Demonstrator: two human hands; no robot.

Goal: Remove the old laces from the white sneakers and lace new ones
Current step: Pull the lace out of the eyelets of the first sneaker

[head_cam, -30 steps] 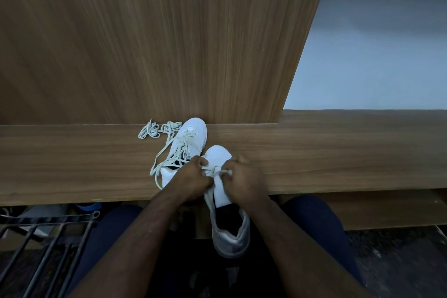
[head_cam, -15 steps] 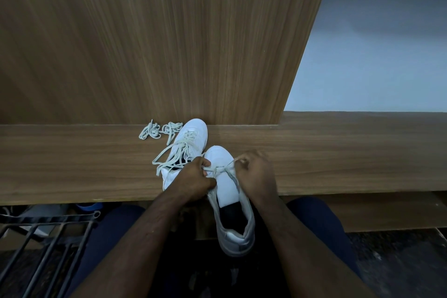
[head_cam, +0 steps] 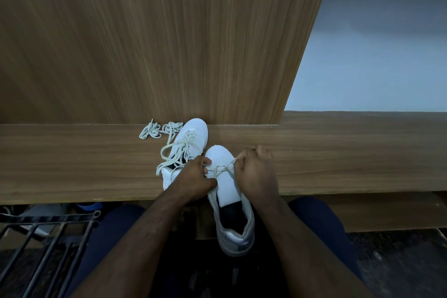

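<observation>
Sneakers number two, both white, on a wooden ledge that serves as the landmark. Farthest left, below the ledge's near edge, stands one black metal rack. On the ledge itself, one loose bundle of laces lies against the back panel, just left of the first sneaker. That shoe rests fully on the ledge, toe to the panel, with one lace slack and looping over its left side. The left hand covers its heel end, fingers curled and pinching one end of the lace threaded in the second sneaker. This second shoe lies toe on the ledge and heel hanging past the near edge. The right hand, just right of it over the ledge, is closed on the lace's other end, drawn taut between the two separated hands.
</observation>
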